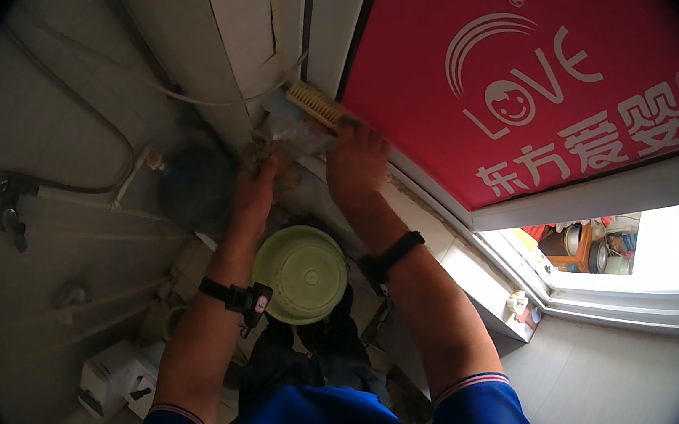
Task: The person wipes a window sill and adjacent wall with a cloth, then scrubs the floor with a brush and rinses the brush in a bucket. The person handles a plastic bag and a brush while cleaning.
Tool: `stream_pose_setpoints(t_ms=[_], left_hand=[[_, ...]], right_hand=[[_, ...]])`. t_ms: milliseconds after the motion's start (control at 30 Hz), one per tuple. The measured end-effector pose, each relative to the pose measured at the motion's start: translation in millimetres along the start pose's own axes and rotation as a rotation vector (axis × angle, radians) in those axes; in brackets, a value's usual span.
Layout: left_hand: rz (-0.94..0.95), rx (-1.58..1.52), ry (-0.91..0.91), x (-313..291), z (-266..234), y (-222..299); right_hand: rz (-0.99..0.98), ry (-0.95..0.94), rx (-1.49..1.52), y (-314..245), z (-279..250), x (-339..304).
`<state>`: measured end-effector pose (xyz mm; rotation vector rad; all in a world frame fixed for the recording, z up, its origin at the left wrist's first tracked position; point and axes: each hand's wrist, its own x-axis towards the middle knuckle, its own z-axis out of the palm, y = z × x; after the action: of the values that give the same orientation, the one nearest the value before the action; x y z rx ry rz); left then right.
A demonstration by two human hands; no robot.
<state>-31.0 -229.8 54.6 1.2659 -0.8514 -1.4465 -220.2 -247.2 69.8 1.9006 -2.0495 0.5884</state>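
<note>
At the corner of the window sill point(420, 213), my right hand point(357, 162) is closed on the end of a pale yellow scrub brush point(312, 104). The brush's bristled side faces up, and its far end points left toward the wall. Just left of it, my left hand point(254, 189) is closed on a crumpled brownish cloth-like thing point(268, 155). A clear crumpled plastic bag point(288, 129) lies between the two hands, below the brush. Shadow hides some of my left fingers.
A light green round basin point(302, 275) is below my hands. A dark bluish water jug point(197, 186) stands left of my left hand. A shower head point(9, 210) and grey hose point(116, 134) hang on the left wall. A red panel point(422, 95) covers the window; a white box point(112, 375) is low left.
</note>
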Motion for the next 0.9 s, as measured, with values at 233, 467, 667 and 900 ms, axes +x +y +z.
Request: stream_pose_setpoints(t_ms=[233, 467, 667, 900], left_hand=[[0.099, 0.114, 0.010, 9, -4, -8], [0.114, 0.192, 0.027, 17, -6, -18], [0.100, 0.121, 0.007, 11, -1, -12], [0.005, 0.161, -0.015, 9, -1, -1]], right_hand=[[-0.042, 0.057, 0.056, -6, 1, -3], [-0.084, 0.143, 0.094, -11, 7, -3], [-0.051, 0.059, 0.133, -12, 8, 3], [-0.083, 0.066, 0.089, -13, 2, 13]])
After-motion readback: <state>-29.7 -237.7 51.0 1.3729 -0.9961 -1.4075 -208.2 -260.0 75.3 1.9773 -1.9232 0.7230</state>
